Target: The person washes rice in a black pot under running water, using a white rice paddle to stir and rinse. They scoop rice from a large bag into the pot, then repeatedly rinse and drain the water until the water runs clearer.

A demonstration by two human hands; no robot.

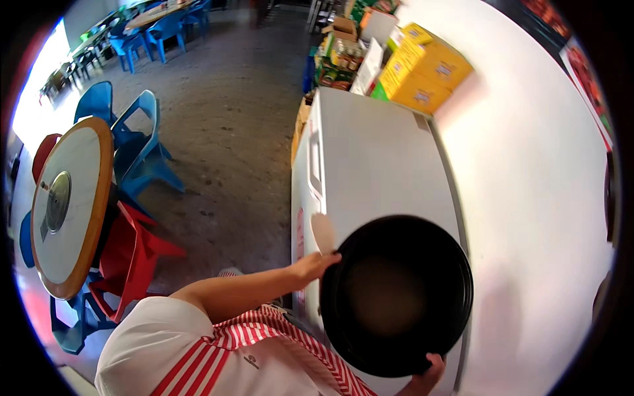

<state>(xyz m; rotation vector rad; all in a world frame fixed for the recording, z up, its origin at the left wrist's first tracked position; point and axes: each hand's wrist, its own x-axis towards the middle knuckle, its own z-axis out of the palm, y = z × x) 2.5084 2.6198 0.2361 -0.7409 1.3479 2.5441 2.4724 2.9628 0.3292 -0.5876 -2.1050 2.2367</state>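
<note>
A large round black pot (391, 297) with a deep wall is held over the top of a white chest freezer (381, 158). My left hand (314, 266) grips its left rim, with the thumb on the edge, and a pale paddle-shaped utensil (323, 232) sticks up from the same hand. At the lower right rim, my right hand (435, 369) is closed on the pot. Inside, the pot looks dark with a dull brownish bottom; whether anything lies in it I cannot tell.
Yellow cartons (421, 69) stand at the freezer's far end by the white wall (520, 198). Boxes with bottles (344, 54) are beside them. To the left are a round table (69, 208), blue chairs (143, 138) and a red chair (126, 257) on the grey floor.
</note>
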